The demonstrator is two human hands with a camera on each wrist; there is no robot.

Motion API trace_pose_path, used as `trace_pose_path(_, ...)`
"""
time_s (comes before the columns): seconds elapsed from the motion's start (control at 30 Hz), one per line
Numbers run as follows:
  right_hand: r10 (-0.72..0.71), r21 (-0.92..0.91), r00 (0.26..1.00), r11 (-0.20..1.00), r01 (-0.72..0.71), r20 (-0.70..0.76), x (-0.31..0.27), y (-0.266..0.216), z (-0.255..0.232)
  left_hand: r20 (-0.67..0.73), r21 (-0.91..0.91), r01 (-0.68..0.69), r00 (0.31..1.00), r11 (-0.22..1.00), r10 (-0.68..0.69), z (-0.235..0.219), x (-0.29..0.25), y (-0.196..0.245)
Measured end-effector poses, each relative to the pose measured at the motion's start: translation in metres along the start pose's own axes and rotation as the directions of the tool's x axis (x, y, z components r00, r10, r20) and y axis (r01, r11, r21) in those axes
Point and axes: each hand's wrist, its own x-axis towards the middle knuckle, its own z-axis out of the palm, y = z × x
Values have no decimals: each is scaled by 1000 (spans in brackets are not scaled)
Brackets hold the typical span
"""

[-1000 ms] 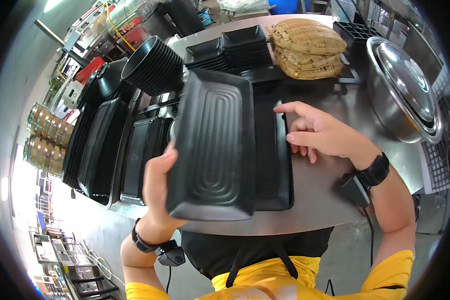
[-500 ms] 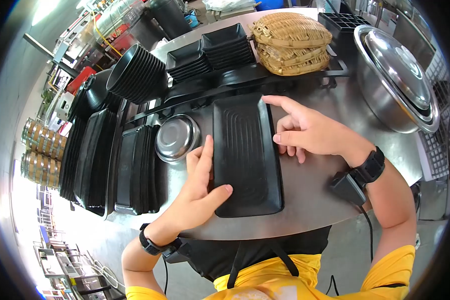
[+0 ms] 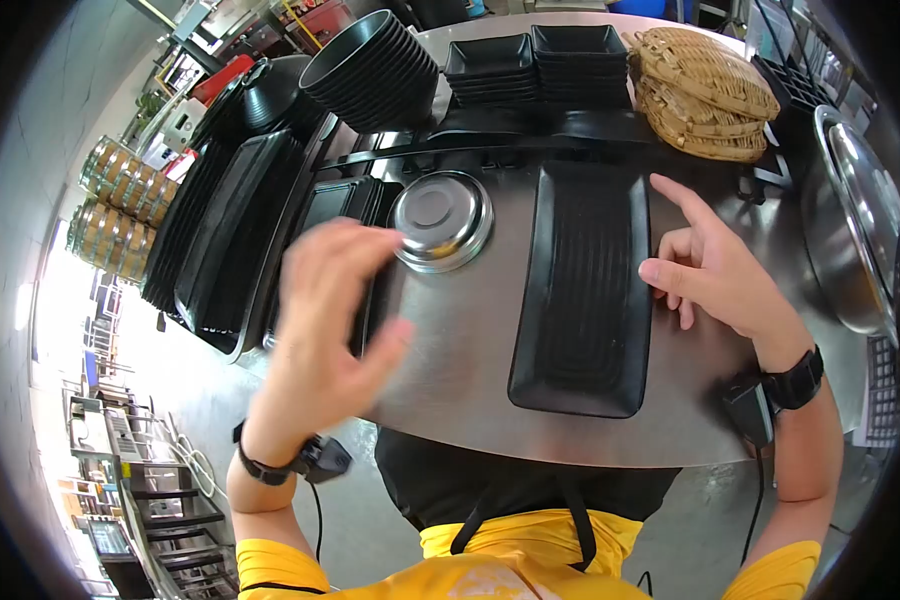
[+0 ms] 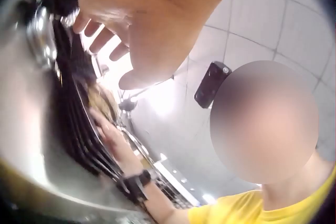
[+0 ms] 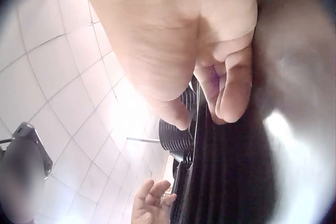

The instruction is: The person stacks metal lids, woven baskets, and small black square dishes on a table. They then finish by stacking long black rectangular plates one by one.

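Left hand (image 3: 325, 310) raised, fingers spread

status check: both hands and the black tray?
Left hand open, lifted, holding nothing. Right hand at the black tray, edge contact unclear. Tray flat on the steel counter; steel bowl beside it.

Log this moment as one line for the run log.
left hand: raised, open, holding nothing | right hand: at right edge of black tray, forefinger out | tray: flat on steel counter | steel bowl: left of tray
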Motion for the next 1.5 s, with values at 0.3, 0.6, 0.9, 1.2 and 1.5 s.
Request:
trace_pose_path(0.3,10,-146,999,989,-17,-51,-2,-3,6,-20,112,475,879,873,-476,6,-46,-70)
trace_pose_path(0.6,18,-122,999,992,-24,-50,-2,0,3,-262,-182,345,886,921,-383,-5,-43,-55)
trace_pose_path(0.9,9,-157,1000,988,-9,2,0,2,0,274,-900,182,942,-395,-191,15,3,31)
trace_pose_path(1.2,56,14,998,998,-56,5,1,0,-3,455,-885,408,859,-225,-235,58,36,47)
trace_pose_path(1.5,32,-59,999,998,-31,27,-3,-3,-2,346,-562,273,935,781,-78,75,27,40)
